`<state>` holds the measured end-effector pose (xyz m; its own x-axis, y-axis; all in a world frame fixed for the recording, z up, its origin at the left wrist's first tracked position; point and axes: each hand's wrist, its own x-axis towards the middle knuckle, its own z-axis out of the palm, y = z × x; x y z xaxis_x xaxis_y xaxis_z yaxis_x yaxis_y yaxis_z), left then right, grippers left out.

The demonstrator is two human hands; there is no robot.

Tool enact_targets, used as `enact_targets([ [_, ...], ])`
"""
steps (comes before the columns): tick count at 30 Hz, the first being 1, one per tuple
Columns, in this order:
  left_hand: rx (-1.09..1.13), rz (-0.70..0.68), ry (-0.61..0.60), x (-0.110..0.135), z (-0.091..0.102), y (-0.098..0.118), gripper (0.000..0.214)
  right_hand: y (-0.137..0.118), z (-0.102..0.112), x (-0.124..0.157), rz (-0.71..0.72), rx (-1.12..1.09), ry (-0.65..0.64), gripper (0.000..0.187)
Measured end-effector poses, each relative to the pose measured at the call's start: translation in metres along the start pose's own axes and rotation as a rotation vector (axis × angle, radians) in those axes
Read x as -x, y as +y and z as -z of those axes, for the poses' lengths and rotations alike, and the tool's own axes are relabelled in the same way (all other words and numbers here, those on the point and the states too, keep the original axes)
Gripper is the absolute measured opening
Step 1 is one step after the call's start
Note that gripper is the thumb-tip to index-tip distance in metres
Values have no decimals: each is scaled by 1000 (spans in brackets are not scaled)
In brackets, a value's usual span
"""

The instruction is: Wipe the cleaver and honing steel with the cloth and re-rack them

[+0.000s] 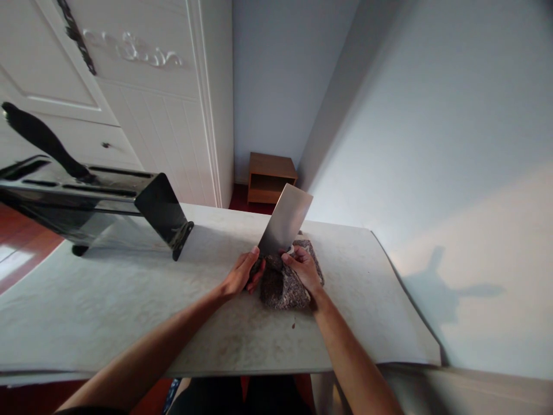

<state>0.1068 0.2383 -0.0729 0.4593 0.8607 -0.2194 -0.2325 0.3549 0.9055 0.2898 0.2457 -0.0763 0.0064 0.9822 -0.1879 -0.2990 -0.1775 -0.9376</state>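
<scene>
A cleaver (286,218) with a broad metal blade is held up over the table, its blade tilted up and to the right. My left hand (242,272) is closed round its dark handle, which is mostly hidden by the fingers. In my right hand (304,268) is a brown speckled cloth (283,288), pinched near the lower part of the blade. The rest of the cloth hangs or lies bunched below on the table. Whether the cloth touches the blade's far side is hidden.
A black knife block (162,204) with one black-handled knife (45,138) in it stands on the left of the white-covered table (207,340). A wall (453,173) runs along the right. Behind are a white cabinet (159,132) and a low wooden stand (274,167).
</scene>
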Motion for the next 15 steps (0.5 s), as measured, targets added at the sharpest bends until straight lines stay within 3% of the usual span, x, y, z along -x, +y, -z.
enact_targets([
  [6,-78,-32,-25,2,-2,3,66,1,0,0,68,9,59,41],
  [15,-77,-37,-62,0,-6,7,64,10,4,-6,13,-203,121,43],
])
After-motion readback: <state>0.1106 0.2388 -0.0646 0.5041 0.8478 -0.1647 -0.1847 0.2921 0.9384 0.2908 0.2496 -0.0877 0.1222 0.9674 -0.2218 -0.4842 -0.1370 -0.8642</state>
